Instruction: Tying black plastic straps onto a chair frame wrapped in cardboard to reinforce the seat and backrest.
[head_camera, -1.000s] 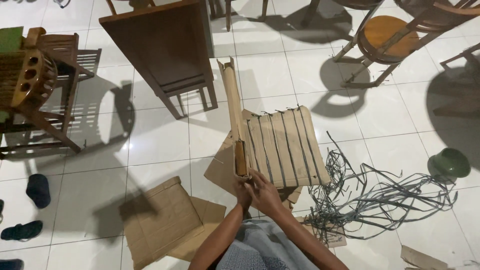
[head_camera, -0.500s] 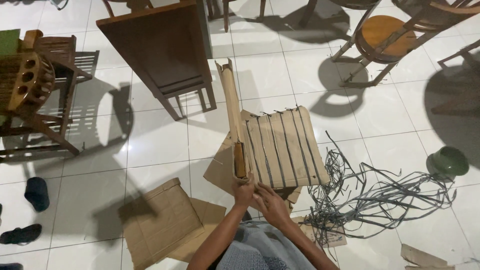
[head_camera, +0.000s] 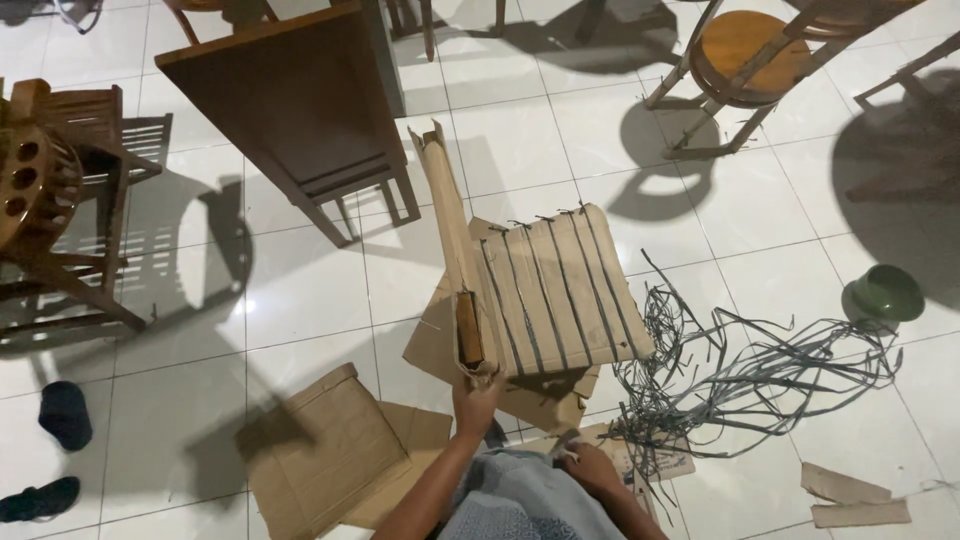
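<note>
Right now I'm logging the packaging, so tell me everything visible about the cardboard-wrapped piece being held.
The cardboard-wrapped piece is tan, flat and slatted-looking, crossed by dark straps. A long torn cardboard strip runs up its left edge, baring dark wood near the bottom. It stands tilted on flattened cardboard, with the left hand gripping its lower left corner.

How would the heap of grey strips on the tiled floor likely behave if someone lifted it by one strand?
The grey strips lie curled and looped across each other, so they are probably floppy and would droop. Being tangled, several would likely drag along together. They look thin, so probably light, sliding easily on the glossy tiled floor.
</note>
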